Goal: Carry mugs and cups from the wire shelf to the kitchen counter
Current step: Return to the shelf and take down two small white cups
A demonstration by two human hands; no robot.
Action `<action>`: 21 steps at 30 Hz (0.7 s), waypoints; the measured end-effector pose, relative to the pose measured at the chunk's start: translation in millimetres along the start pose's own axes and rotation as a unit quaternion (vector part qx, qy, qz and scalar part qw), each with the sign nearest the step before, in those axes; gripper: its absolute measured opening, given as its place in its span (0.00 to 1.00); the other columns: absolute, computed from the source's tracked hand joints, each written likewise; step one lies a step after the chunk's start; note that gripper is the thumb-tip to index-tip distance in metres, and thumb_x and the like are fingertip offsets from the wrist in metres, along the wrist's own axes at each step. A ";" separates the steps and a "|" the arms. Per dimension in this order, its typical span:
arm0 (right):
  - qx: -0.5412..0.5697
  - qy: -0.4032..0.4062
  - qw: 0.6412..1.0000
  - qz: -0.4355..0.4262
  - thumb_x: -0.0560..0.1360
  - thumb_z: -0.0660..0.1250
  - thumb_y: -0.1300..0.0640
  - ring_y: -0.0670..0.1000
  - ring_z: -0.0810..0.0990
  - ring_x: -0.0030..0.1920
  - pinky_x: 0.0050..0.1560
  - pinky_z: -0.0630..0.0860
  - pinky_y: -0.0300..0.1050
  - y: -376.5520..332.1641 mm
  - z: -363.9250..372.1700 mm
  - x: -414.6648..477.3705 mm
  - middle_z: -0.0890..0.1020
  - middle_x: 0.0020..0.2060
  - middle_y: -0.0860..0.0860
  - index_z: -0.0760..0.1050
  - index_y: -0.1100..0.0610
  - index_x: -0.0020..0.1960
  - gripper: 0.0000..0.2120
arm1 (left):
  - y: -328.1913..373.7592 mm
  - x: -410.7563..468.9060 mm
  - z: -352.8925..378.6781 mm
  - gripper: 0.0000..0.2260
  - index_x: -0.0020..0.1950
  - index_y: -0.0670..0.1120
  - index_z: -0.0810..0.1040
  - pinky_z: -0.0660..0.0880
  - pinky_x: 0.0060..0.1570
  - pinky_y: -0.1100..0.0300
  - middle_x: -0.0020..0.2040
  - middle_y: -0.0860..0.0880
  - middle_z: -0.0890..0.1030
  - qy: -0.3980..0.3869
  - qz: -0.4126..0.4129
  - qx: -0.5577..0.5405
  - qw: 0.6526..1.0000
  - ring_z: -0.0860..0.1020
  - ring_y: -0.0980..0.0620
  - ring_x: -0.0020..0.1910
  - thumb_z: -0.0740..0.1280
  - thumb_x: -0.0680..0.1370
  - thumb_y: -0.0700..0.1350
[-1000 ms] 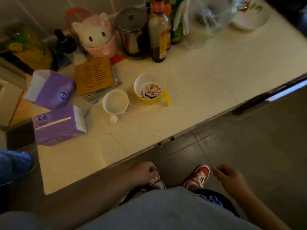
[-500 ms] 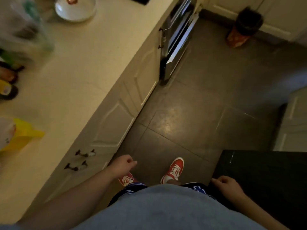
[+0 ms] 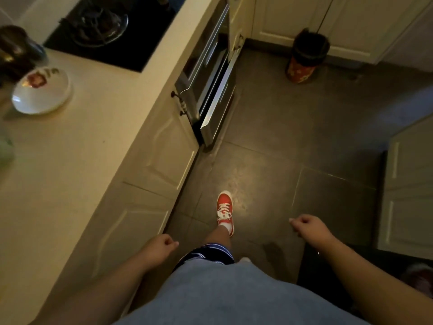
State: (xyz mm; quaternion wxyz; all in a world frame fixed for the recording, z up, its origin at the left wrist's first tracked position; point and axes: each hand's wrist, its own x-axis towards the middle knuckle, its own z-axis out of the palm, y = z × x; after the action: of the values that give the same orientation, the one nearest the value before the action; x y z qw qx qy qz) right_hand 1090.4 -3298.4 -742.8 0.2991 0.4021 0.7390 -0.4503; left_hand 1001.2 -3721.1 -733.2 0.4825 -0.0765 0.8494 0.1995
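A person walked along the kitchen counter [image 3: 77,146] with both hands empty, seen from a head-worn camera in dim light. The left hand [image 3: 159,248] hung beside the counter's lower cabinet doors, its fingers [image 3: 169,243] curled loosely toward the palm around nothing. The right hand [image 3: 309,227] hung over the dark floor tiles [image 3: 293,127], its fingers [image 3: 295,222] likewise loosely curled and holding nothing. No mug or cup could be seen in the frame, and the wire shelf lay outside it, so the position of the mugs relative to the fingers could not be told; how they looked could not be told either. The cream counter ran along the left, well apart from both hands, and carried a white bowl [image 3: 42,92] with a red flower print near its far end. A dark, blurred vessel [image 3: 16,50] stood just beyond the bowl. A black hob [image 3: 110,31] was set into the counter further on, and an oven [image 3: 210,83] with a metal front stood below it. A red sneaker [image 3: 225,211] with white laces was planted on the tiles between the two hands. A dark bin [image 3: 307,56] with a red patterned base stood against the far cabinets
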 end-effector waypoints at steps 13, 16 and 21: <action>0.131 0.112 0.976 0.132 0.75 0.69 0.50 0.59 0.83 0.41 0.45 0.82 0.56 -45.7 -116.7 71.3 0.84 0.40 0.60 0.80 0.60 0.43 0.12 | 236.2 147.3 -135.4 0.10 0.47 0.45 0.78 0.74 0.43 0.54 0.41 0.46 0.81 -0.051 0.081 0.127 0.987 0.79 0.49 0.42 0.64 0.80 0.50; 0.154 0.128 0.965 0.168 0.75 0.69 0.52 0.56 0.84 0.39 0.44 0.82 0.54 -28.1 -140.0 73.0 0.84 0.37 0.57 0.81 0.58 0.42 0.10 | 321.6 170.3 -142.5 0.11 0.47 0.42 0.79 0.76 0.47 0.52 0.42 0.43 0.81 -0.041 0.126 0.142 0.981 0.80 0.45 0.43 0.65 0.80 0.50; 0.191 0.119 0.947 0.228 0.75 0.70 0.53 0.56 0.82 0.36 0.39 0.77 0.47 -2.3 -176.8 91.7 0.83 0.35 0.58 0.81 0.60 0.40 0.10 | 467.8 193.0 -119.7 0.09 0.45 0.47 0.77 0.75 0.44 0.53 0.40 0.46 0.79 -0.078 0.188 0.153 0.967 0.77 0.49 0.39 0.64 0.80 0.50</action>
State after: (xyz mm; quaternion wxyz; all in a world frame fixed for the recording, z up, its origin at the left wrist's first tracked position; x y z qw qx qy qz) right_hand 1028.7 -3109.1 -742.1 0.2213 0.6598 0.5582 -0.4517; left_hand 655.0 -3333.3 -718.8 0.5066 0.1755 0.8289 0.1595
